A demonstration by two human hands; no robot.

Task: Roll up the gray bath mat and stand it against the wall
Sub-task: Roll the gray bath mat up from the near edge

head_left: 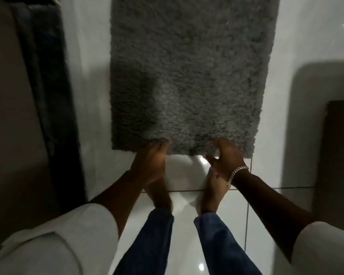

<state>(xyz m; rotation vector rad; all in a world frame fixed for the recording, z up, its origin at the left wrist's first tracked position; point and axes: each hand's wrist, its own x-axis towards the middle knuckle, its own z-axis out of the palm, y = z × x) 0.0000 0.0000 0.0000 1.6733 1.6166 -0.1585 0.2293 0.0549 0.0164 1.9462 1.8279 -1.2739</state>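
Nearest: white sleeves (pixel 83 233) and blue trouser legs (pixel 151 241); two bare feet (pixel 213 193) on the glossy white tiled floor (pixel 187 253), just short of the mat.
Left hand (pixel 151 163): fingers curled closed on the mat's near edge, left of middle.
Right hand (pixel 226 155), chain bracelet (pixel 236 173) at the wrist: fingers closed on the same edge, right of middle.
Mat (pixel 189 76): gray, shaggy, lying flat and unrolled on the floor, stretching away from the person; only the near edge is gripped.
Left of mat: dark door frame (pixel 54 96), close alongside.
Right: dark panel (pixel 338 155), with bare floor between it and the mat.
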